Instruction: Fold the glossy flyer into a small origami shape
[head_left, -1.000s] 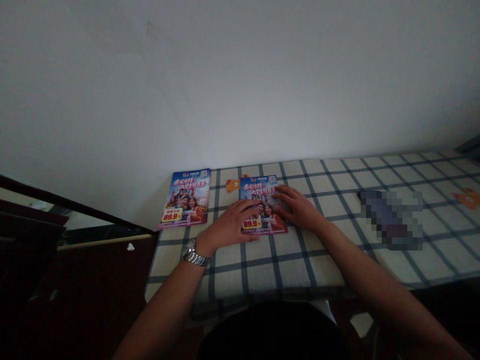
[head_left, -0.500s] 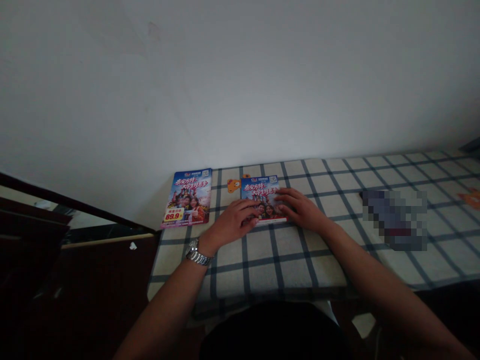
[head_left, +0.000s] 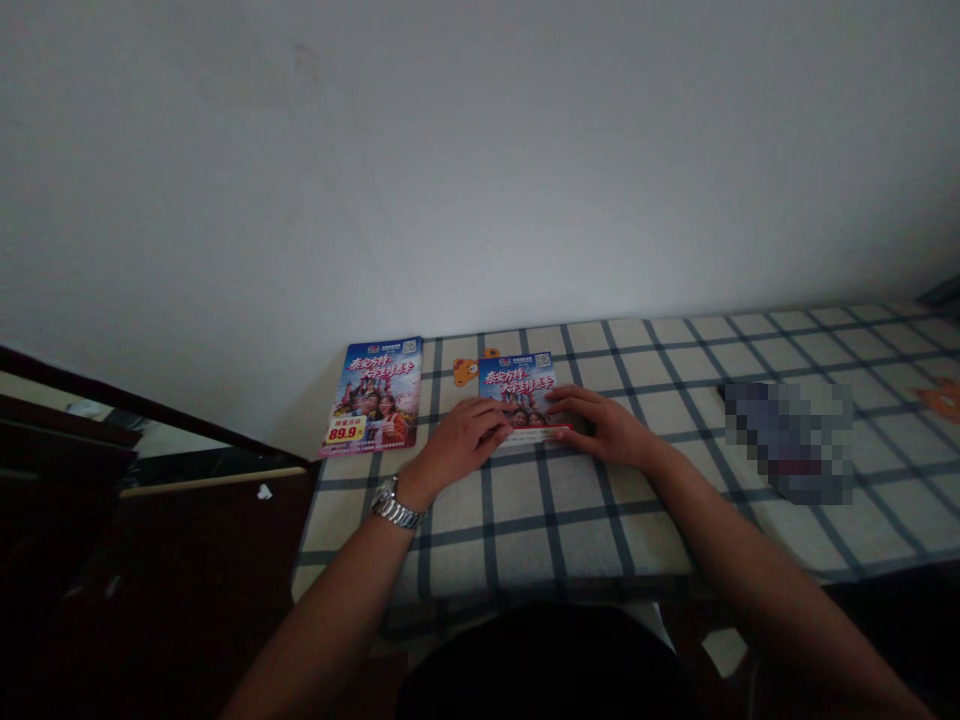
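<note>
A colourful flyer point(head_left: 519, 385) lies on the checked tablecloth point(head_left: 570, 500), its near edge folded up and back so a white strip shows. My left hand point(head_left: 461, 442), with a metal watch on the wrist, presses on the flyer's lower left part with fingers closed over the fold. My right hand point(head_left: 604, 425) presses on the lower right part, fingers together on the fold. A second, flat flyer point(head_left: 373, 395) lies to the left near the table's corner.
A blurred dark object point(head_left: 787, 440) lies on the cloth to the right. Orange bear prints point(head_left: 466, 371) decorate the cloth. A white wall stands right behind the table. Dark furniture and floor lie to the left, past the table edge.
The flyer's near edge has been folded farther away from me, hiding the yellow price tag. Both hands slid forward with the fold.
</note>
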